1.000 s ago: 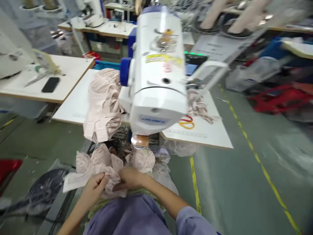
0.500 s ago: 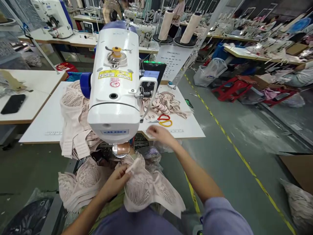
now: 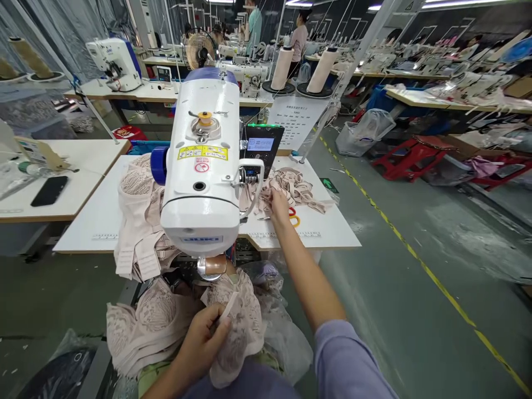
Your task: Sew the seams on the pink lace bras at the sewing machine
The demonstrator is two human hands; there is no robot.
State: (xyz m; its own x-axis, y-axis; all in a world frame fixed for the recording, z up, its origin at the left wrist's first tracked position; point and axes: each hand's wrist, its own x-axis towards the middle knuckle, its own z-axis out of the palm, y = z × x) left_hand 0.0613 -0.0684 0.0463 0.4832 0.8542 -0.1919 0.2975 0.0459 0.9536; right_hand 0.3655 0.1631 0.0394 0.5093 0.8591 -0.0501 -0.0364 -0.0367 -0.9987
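Observation:
In my lap area my left hand (image 3: 208, 338) pinches the edge of a beige lace bra (image 3: 245, 305), with a narrow pale tab standing up by the thumb. Out over the white table, my right hand (image 3: 279, 206) reaches into a heap of beige bra straps (image 3: 297, 185); its fingers look closed on a strap, though their tips are partly hidden. Scissors with red and yellow handles (image 3: 295, 220) lie beside that wrist, partly covered by it. Directly ahead stands a white JUKI sewing machine (image 3: 201, 205), its lower head just above the held bra.
Stacked beige bras (image 3: 139, 221) hang over the table's left part, and more bras (image 3: 152, 318) lie below. A screen panel (image 3: 261, 145) and thread cones (image 3: 282, 69) stand behind. A phone (image 3: 50, 190) rests on the left table. Plastic bags (image 3: 282, 332) hang below the table.
My right hand has moved forward from the table's front edge, past the scissors, into the strap heap. The bra in my left hand has shifted and folded closer together. The view has tilted up.

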